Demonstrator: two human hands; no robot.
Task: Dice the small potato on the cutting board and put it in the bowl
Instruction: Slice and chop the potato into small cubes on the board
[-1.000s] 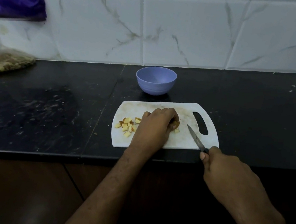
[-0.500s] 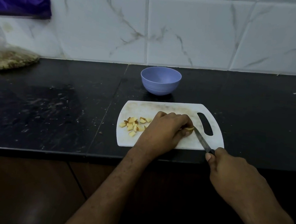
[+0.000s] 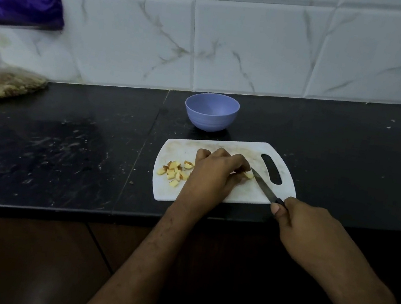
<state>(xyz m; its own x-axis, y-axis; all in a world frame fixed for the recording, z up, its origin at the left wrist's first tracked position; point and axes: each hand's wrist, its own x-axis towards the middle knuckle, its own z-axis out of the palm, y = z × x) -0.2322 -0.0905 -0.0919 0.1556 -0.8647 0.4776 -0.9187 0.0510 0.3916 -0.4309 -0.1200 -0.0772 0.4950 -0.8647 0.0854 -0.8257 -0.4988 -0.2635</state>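
currently dicing: left hand (image 3: 213,172) pins the last potato piece (image 3: 248,175), right hand (image 3: 305,225) grips the knife (image 3: 264,187); next, cut, then transfer to the bowl (image 3: 211,111).

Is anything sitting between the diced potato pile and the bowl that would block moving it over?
Nothing visible does. The yellow diced potato pieces lie on the white plastic cutting board, and only bare board and black countertop separate them from the lavender bowl.

Dim, murky lighting; dark foreground loses detail, edges slightly blurred and bowed.
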